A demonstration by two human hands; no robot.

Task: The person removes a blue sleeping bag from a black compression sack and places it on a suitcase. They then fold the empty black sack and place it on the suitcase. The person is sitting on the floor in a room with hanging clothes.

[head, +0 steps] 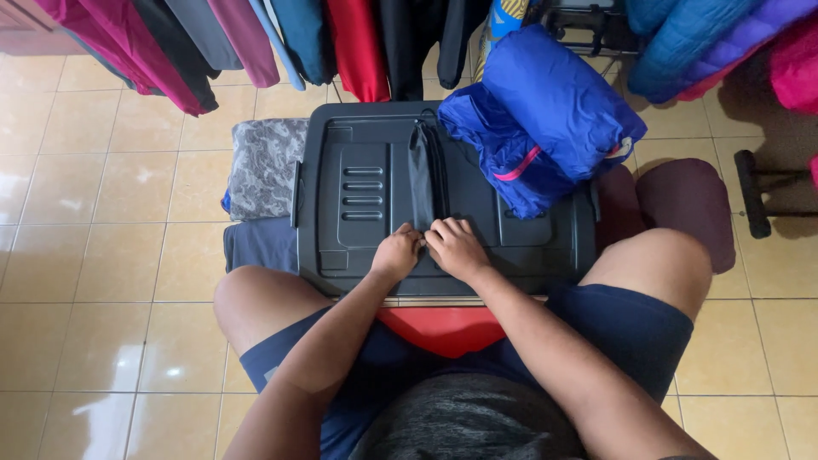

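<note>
Head view, looking down: narrow dark grey fabric strip (422,175), folded long and slim, matte, slightly creased, with a darker fold running down its right edge. Lay flat on the middle of a black plastic bin lid (358,247), long axis running straight away from the body, far end pointing toward the hanging clothes, near end at the hands. Left hand (397,253) curled, fingertips pinching the near end of the strip from the left. Right hand (456,247) just beside it, knuckles up, fingers bent and pressed down on the same end from the right; hands touching or nearly so, hard to tell which. Lid moulded with a raised panel and four short slots left of the strip. Resting on the lid's far right corner, a bundled blue jacket (545,115) with a pink trim line, well apart from the strip. Just left of the lid, a grey patterned folded cloth (264,166), and below it a dark blue-grey folded piece (260,243). Beneath the lid's near edge, a red container (443,328) showing between bare knees in navy shorts. Right of the lid, a maroon cushion (686,204). Along the top, a row of hanging garments (256,34) in pink, black, teal and red over a beige tiled floor (102,255).
</note>
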